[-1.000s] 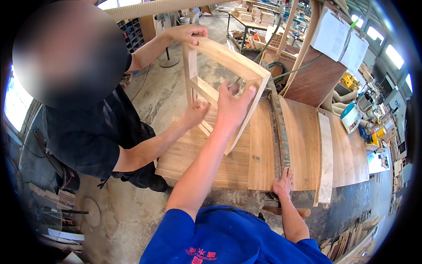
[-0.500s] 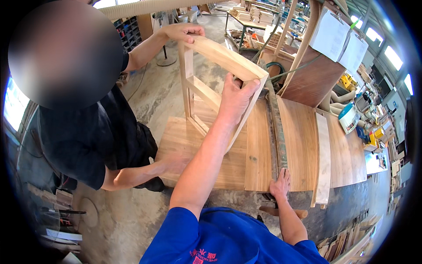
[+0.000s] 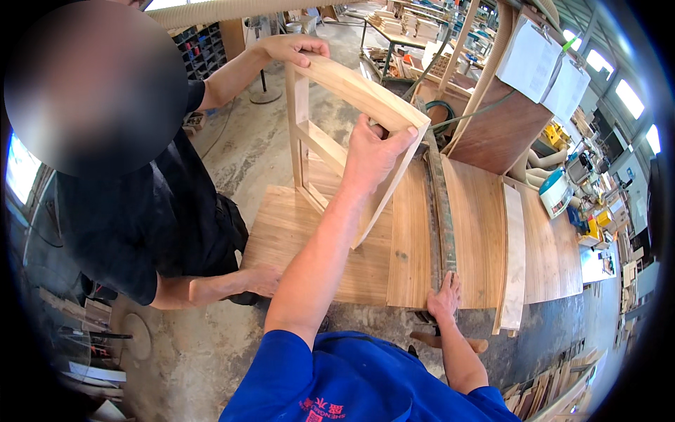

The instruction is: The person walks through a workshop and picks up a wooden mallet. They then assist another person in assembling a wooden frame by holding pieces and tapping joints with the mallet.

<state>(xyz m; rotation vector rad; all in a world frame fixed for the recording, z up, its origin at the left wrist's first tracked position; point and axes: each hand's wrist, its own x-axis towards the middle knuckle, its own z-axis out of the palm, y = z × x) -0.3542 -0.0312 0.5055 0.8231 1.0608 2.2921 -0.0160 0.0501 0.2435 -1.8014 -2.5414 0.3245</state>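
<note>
A pale wooden frame [image 3: 351,83] with a crossbar stands upright on the wooden panels. Its near upper corner is gripped by my left hand [image 3: 376,153], thumb and fingers closed round the wood. My right hand [image 3: 444,299] lies at the near end of a long, worn metal bar [image 3: 441,218], fingers stretched along it and nothing visibly gripped. This bar runs across the panels [image 3: 474,232]. A person in dark clothes at the left holds the frame's far upper corner with one hand [image 3: 299,49]; their other hand [image 3: 261,280] is at the left panel's near edge.
Right of the bar, a pale wooden strip [image 3: 512,253] lies across the panels. Behind stands a brown board [image 3: 496,133] with clipped papers [image 3: 529,60]. A teal and white container [image 3: 555,191] is at the right. Wood pieces [image 3: 555,376] are stacked at the lower right.
The person's lower hand, blurred before, now shows clearly at the panel edge, slightly further left. My hands keep their places on the frame and the bar; the view has shifted slightly.
</note>
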